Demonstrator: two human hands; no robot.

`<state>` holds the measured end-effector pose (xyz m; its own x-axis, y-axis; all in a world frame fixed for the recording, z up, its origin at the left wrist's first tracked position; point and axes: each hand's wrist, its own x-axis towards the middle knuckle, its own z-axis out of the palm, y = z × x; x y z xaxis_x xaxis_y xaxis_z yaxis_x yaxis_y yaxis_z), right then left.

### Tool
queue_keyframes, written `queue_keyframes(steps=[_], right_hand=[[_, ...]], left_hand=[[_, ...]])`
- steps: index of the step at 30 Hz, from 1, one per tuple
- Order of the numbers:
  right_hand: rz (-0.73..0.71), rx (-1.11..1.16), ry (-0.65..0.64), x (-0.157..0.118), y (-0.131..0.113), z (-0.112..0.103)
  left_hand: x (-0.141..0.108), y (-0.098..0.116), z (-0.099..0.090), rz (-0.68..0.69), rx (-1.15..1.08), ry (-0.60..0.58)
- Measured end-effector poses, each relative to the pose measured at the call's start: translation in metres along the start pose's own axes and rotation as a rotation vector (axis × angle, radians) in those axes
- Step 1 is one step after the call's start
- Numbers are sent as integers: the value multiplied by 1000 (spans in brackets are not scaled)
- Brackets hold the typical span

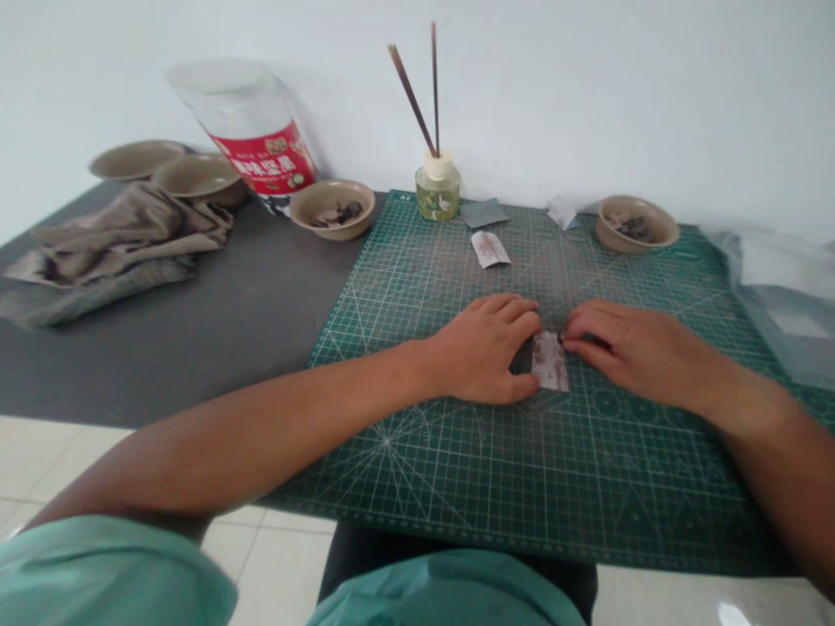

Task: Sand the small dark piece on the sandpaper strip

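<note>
Steadying the blotched paper [551,365] at the middle of the green mat [457,469], with loosely spread fingers of the left hand [486,349] along its left edge. Apparently pinching a small dark piece [562,337] between fingertips of the right hand [643,349], at the paper's far right corner. Ideally keeping pressure light and even.

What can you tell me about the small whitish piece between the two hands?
The small whitish piece looks thin and paper-like, roughly rectangular, with patchy brownish smudges. It appears to lie flat on the green mat. The left hand has its thumb and fingers at the left edge; the right hand has its fingertips at the upper right corner. Its underside is hidden.
</note>
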<state>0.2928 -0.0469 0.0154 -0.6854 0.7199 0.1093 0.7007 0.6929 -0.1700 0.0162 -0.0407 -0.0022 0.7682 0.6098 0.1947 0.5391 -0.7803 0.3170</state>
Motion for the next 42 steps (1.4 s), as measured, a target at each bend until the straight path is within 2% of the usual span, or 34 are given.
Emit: queue_keyframes(steps=[4,6,11,13,17,22,24,26,28,31,34,36,39,42], right_hand=[[-101,133,-76,-1,-8,0],[-132,142,-73,0,-13,2],[-30,45,41,2,-6,2],[-38,92,10,2,-7,0],[-144,171,-57,3,-19,3],[-24,66,28,2,-10,0],[-25,104,-23,-1,-6,-4],[-85,181,-109,-2,-9,-6],[-133,214,-141,-2,-15,-3],[-120,133,-38,3,-15,3],[-16,59,35,4,-5,3],[-19,108,-1,2,-3,0],[-104,245,-107,1,-12,0],[-83,195,-50,4,-15,3]], left_hand=[[0,0,0,-1,-5,6],[0,0,1,0,-12,13],[0,0,1,-3,-8,28],[0,0,1,-1,-4,20],[0,0,1,4,-7,12],[0,1,0,-3,5,16],[0,2,-1,-5,8,10],[0,2,-1,-6,3,5],[0,2,-1,-4,-6,4],[1,1,0,-5,-12,12],[0,1,0,-15,-8,14],[0,1,0,-13,-8,8],[0,1,-1,-8,-16,4],[1,2,-1,-8,-16,8]])
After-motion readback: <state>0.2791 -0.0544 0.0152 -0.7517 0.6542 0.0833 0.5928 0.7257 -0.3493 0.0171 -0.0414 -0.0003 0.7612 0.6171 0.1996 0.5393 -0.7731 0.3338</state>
